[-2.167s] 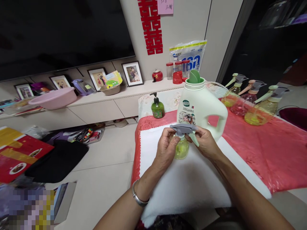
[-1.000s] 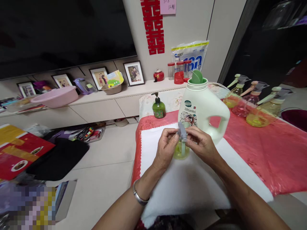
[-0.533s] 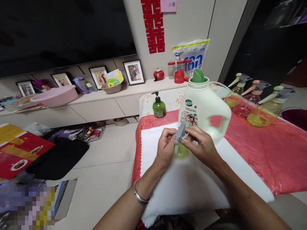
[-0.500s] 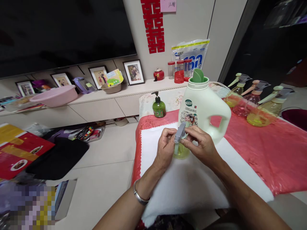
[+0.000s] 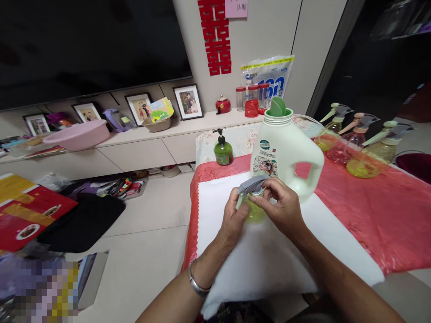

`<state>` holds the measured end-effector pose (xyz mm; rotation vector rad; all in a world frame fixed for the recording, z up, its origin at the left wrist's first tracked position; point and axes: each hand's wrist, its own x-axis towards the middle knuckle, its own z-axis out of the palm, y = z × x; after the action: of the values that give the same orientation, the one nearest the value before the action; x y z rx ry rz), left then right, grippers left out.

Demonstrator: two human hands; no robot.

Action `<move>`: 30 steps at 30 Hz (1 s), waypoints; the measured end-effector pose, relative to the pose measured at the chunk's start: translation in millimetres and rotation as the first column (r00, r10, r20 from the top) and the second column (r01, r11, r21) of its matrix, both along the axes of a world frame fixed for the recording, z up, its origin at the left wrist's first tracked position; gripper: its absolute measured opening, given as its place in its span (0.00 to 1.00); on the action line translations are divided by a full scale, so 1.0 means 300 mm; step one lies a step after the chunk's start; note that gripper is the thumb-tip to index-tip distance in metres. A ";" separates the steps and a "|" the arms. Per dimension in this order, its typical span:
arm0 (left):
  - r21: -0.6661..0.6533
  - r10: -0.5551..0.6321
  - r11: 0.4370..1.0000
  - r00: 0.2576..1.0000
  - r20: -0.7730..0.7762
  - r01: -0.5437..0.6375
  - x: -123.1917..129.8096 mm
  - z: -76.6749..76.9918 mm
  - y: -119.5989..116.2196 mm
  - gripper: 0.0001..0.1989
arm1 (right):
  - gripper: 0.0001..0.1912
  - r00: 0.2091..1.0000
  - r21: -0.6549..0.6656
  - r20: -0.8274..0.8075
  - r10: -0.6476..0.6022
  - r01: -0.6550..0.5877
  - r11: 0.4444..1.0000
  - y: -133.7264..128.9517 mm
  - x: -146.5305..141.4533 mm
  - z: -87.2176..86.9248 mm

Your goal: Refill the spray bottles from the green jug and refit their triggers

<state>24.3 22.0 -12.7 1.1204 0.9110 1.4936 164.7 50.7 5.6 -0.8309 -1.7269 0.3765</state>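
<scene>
Thru the head cam, I had most open room on the glossy red table cover (image 5: 377, 215) at R of frame, plus a bare stretch of thick white cloth (image 5: 266, 264) at lower ctr. The cloth's scalloped L edge lay just inside the cover's edge, w/ pale tile floor (image 5: 141, 260) beyond. Tight side was up top: a big pale-green plastic jug (image 5: 286, 139) stood just behind the hands.

The small round clear bottle w/ yellow-green liquid (image 5: 256, 216) was mid-frame on the cloth, approx. upright, its grey trigger spray head (image 5: 252, 185) pointing L. R hand (image 5: 284, 206) had thumb and fingers pinched on the head near its collar. L hand (image 5: 234, 222) was against the bottle's L side; I couldn't tell if it was clamped.

L thumb was blurred. Fingers hid parts of the collar and bottle. The jug's label (image 5: 265, 161) was partly blocked by the head, and the pink wall note (image 5: 236, 8) was cut off at top.
</scene>
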 end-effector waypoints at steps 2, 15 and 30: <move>0.006 -0.046 0.999 0.999 -0.028 0.046 0.009 0.007 -0.014 0.28 | 0.11 1.000 0.002 -0.009 -0.021 0.021 1.000 -0.002 -0.006 -0.002; -0.138 0.139 0.984 0.971 0.193 -0.114 0.052 0.042 0.006 0.21 | 0.07 0.999 -0.007 0.053 0.009 -0.009 1.000 -0.004 0.002 -0.001; -0.128 0.066 0.991 0.975 0.214 -0.039 0.047 0.034 0.023 0.22 | 0.18 0.980 -0.152 0.080 0.181 -0.167 0.974 0.018 0.048 0.030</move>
<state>38.4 28.9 -2.6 0.8303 0.8727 1.5470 179.1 56.0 14.6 -0.8132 -1.8829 0.5955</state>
